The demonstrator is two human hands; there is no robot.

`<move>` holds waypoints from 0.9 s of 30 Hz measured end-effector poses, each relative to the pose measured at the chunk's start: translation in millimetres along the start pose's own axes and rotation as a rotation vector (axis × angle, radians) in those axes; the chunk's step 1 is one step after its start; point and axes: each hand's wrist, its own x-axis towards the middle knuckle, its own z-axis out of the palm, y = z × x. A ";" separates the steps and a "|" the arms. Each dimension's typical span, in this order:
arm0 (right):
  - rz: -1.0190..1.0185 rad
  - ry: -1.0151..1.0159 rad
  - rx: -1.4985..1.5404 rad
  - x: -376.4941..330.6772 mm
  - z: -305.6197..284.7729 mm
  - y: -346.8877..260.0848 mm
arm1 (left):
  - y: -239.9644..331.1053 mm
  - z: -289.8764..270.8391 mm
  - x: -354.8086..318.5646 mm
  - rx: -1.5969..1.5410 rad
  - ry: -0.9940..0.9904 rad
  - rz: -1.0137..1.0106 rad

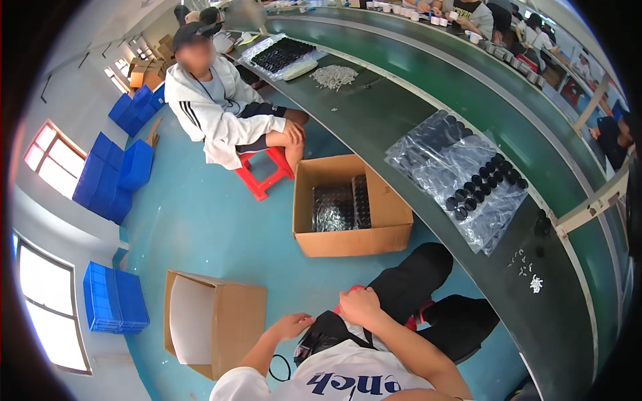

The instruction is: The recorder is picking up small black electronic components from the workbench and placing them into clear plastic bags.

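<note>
1. Looking down through the head view: the person sits on a red stool, both forearms coming in from the lower edge and both hands resting at the lap, away from the work surface.
2. The left hand (292, 325) lies loosely curled with its fingers together, touching the top of a black bag (326, 334) at the waist; whether it grips anything cannot be told.
3. The right hand (359, 304) is bunched in a loose fist, just beside the bag's upper edge and against the black-trousered thigh; its fingers are together, with nothing seen between them.
4. The bag sits between the two hands, directly under the left fingertips and toward the body from the right hand (the left hand is the nearer one). Its long axis runs roughly left to right.
5. Two cardboard boxes stand on the blue floor: an open box (348, 200) of black parts ahead of the knees, and an empty box (214, 321) lying on its side just left of the left hand.
6. To the right, on the curved green bench (401, 107), lies one clear plastic sheet (461, 180) of small black caps, well apart from both hands.
7. One co-worker (221, 107) in a white jacket sits further along.
</note>
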 end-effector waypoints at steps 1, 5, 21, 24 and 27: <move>-0.006 0.066 -0.032 0.7 -1.6 1.1 | -0.2 -2.2 2.5 -0.026 -0.003 -0.002; 0.072 -0.008 -0.099 -3.2 -10.4 3.5 | 3.3 -37.7 -1.6 -0.094 0.151 -0.012; 0.054 -0.163 0.145 13.0 2.3 21.1 | 74.1 -19.8 -19.3 0.144 -0.128 0.109; 0.028 -0.041 0.386 12.2 6.3 17.5 | 52.3 -7.4 -20.2 -0.095 -0.088 0.080; 0.096 -0.008 0.442 12.9 1.8 22.3 | 50.6 -9.6 -24.1 -0.132 -0.094 0.073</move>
